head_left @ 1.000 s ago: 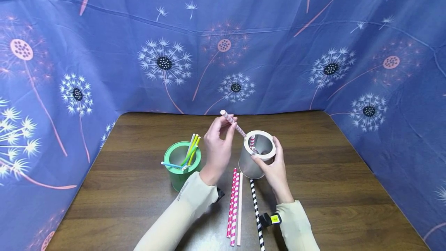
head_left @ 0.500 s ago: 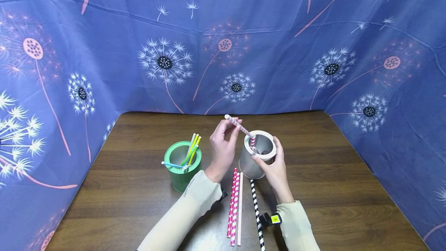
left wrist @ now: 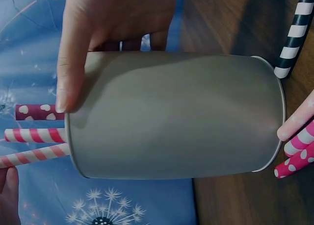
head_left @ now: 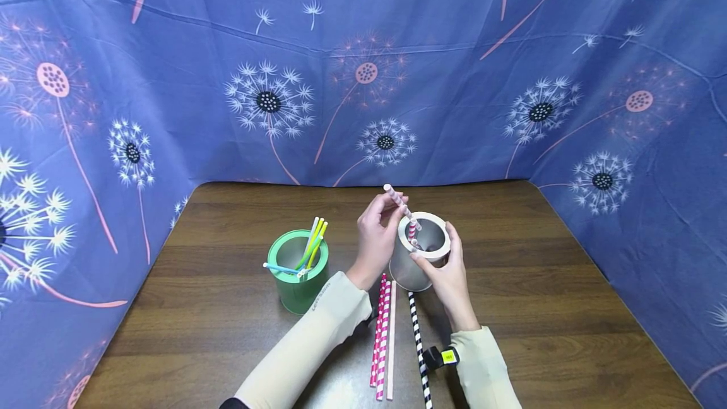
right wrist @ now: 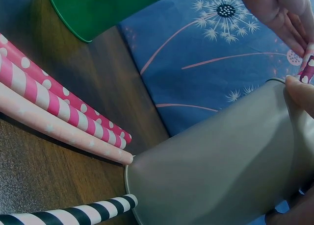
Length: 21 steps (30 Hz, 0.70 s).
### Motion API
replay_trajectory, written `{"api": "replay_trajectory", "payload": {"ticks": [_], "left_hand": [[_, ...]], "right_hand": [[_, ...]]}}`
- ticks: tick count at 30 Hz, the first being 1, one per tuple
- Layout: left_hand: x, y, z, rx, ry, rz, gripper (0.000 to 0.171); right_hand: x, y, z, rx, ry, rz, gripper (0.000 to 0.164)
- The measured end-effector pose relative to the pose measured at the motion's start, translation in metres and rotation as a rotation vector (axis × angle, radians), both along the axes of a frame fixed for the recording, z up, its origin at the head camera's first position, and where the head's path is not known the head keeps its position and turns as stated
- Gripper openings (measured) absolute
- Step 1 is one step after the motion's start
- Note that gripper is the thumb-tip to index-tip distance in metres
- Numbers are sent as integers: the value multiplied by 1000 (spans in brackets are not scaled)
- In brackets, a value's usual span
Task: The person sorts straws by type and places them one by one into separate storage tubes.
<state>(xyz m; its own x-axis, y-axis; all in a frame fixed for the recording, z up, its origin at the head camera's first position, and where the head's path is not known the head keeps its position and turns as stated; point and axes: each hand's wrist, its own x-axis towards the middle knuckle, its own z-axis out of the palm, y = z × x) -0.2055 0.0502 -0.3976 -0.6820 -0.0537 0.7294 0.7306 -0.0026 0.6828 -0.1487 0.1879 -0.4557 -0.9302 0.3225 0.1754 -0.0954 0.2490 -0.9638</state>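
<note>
My left hand (head_left: 376, 238) pinches a light pink-and-white striped paper straw (head_left: 399, 198), tilted, its lower end over the mouth of a silver tin can (head_left: 404, 271). Thumb and fingers of my right hand (head_left: 452, 276) grip the can's pale rim on the right side. Inside the can stands a deeper pink-and-white striped straw (head_left: 411, 231). A maroon straw with white hearts (left wrist: 40, 112) also pokes out past the rim in the left wrist view. In the right wrist view, the can's wall (right wrist: 216, 166) hides its contents.
Left of the hands stands a green can (head_left: 295, 292) holding several yellow, green, white and blue straws. In front lie a polka-dot straw (head_left: 375, 358), a pink striped straw (head_left: 382, 365), a pale pink straw (head_left: 390, 358) and a black-and-white straw (head_left: 421, 358). A blue curtain (head_left: 454, 118) hangs behind.
My left hand has moved right with the light pink striped straw, bringing its lower end from the can's left rim to over the mouth. My right hand and the can stay put.
</note>
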Motion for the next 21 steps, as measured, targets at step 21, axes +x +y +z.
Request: {"api": "replay_trajectory", "payload": {"ticks": [21], "left_hand": [[-15,12,-7,-184,-194,-113,19]], "right_hand": [[-1,1,-1,12,-7,-1,96]]}}
